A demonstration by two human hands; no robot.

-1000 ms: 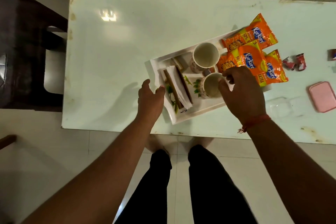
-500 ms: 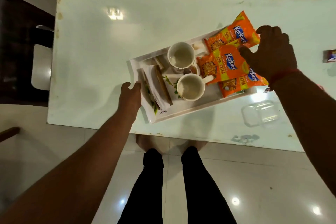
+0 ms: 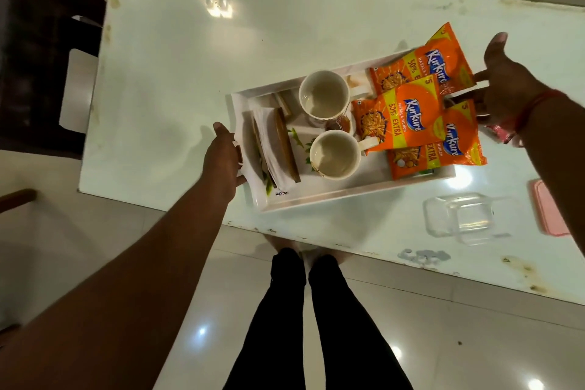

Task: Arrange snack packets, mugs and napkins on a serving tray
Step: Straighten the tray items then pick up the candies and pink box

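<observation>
A white serving tray [image 3: 348,195] lies on the white table [image 3: 190,73] near its front edge. On it stand two empty mugs, one at the back [image 3: 323,98] and one in front [image 3: 334,155]. White napkins in a brown holder [image 3: 272,149] fill its left end. Three orange snack packets [image 3: 402,120] overlap on its right end and hang over the rim. My left hand [image 3: 223,158] grips the tray's left rim. My right hand [image 3: 506,85] is at the right end, fingers tucked under the packets' edges, thumb raised.
A clear plastic box [image 3: 459,218] and a pink lid [image 3: 550,212] lie on the table right of the tray. A red wrapper [image 3: 501,134] shows by my right wrist. A dark chair [image 3: 41,57] stands left of the table. My legs [image 3: 316,326] are at the front edge.
My right hand left the front mug, passed over the packets and now sits at the tray's right end. My left hand closed on the left rim.
</observation>
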